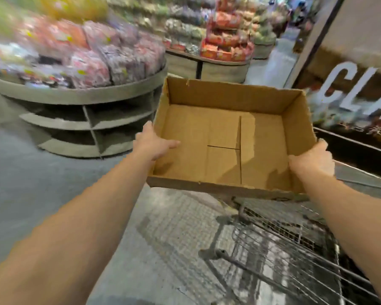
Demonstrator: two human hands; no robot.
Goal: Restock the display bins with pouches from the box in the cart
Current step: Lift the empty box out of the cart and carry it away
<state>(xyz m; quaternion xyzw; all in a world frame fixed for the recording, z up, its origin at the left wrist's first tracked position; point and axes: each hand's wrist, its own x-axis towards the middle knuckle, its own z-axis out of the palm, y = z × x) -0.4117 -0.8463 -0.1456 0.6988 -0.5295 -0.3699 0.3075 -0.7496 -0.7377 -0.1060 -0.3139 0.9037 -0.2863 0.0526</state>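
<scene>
An open cardboard box (227, 137) with nothing inside hangs in the air above the wire cart (279, 256). My left hand (151, 142) grips its left wall, thumb inside and fingers hidden outside. My right hand (312, 158) grips the right wall near the front corner. A round display bin (81, 93) at the upper left is packed with pink, purple and orange pouches (90, 69), all blurred.
A second display stand (224, 64) with red and orange packs is farther back. A sign panel (359, 89) with large white letters stands at the right, a dark ledge below it. Grey floor (20, 177) lies to the left of the cart.
</scene>
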